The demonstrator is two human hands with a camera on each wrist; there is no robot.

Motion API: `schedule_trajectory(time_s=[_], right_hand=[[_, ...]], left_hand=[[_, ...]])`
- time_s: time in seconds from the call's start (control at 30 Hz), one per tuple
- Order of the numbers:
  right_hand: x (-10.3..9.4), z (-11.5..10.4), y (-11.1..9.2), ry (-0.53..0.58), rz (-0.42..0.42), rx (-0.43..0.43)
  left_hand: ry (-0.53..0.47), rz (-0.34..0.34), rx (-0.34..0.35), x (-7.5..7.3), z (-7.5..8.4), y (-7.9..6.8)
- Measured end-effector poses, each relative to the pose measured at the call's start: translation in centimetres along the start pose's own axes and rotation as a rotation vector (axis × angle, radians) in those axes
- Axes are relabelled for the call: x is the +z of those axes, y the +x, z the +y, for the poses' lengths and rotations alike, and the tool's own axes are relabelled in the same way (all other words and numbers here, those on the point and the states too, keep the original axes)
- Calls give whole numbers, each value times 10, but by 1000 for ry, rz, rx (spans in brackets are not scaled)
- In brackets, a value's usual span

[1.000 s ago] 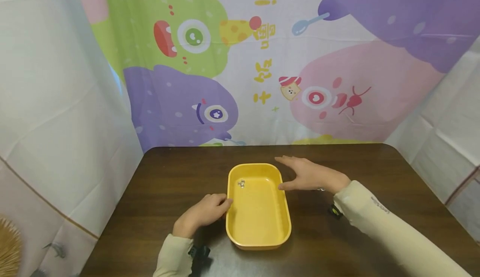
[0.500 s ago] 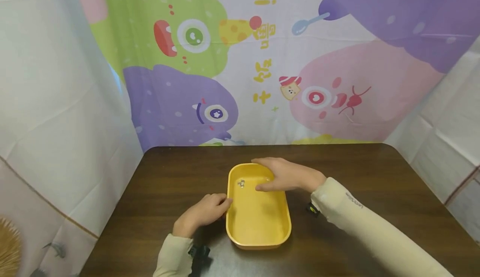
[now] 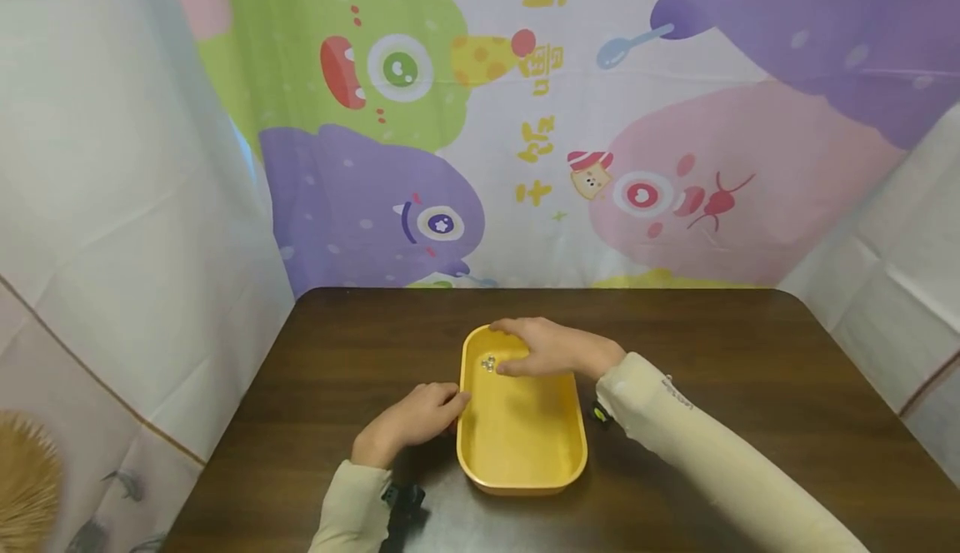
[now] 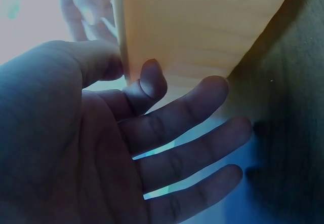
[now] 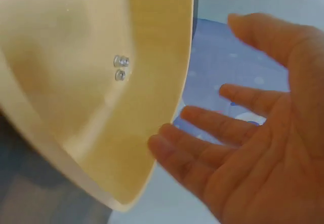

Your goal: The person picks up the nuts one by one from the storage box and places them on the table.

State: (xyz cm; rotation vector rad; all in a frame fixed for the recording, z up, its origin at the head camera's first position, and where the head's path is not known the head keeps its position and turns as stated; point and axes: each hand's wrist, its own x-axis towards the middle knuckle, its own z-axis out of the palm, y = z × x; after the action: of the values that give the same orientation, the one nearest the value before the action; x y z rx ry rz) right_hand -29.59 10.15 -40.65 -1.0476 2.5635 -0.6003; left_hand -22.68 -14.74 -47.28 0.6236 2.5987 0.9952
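A yellow rectangular tub (image 3: 521,445) with rounded corners stands on the dark table. Inside, near its far left corner, lies a small cluster of silvery, nut-like pieces (image 5: 120,75). My left hand (image 3: 412,421) holds the tub's left rim. In the left wrist view, its thumb lies over the rim and the bent index finger is against the outer wall; the other fingers extend past it. Over the tub's far end hovers my right hand (image 3: 553,347), thumb and fingers spread with nothing between them. Its thumb tip appears just right of the pieces in the head view.
The brown wooden table (image 3: 675,328) has rounded far corners. Behind it hangs a cloth (image 3: 540,261) printed with cartoon monsters. Pale cloth hangs at both sides. Each wrist wears a small black camera device (image 3: 405,499) below a cream sleeve.
My right hand has moved left from beside the tub to above its far end. The left hand keeps its hold on the rim. The head view has shifted slightly.
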Motion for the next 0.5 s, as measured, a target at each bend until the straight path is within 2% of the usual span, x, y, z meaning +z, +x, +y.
schedule_trajectory(time_s=[0.2,0.37,0.5], right_hand=[[10,7,10,42,-29,69],[14,12,18,19,-39,149],[17,12,23,-1,-45,166]], left_hand=[[-44,-47,-17,-1,-2,-1],[-83,-45,-41,-1,4,-1],[-96,-51,-59,-3,6,-2]])
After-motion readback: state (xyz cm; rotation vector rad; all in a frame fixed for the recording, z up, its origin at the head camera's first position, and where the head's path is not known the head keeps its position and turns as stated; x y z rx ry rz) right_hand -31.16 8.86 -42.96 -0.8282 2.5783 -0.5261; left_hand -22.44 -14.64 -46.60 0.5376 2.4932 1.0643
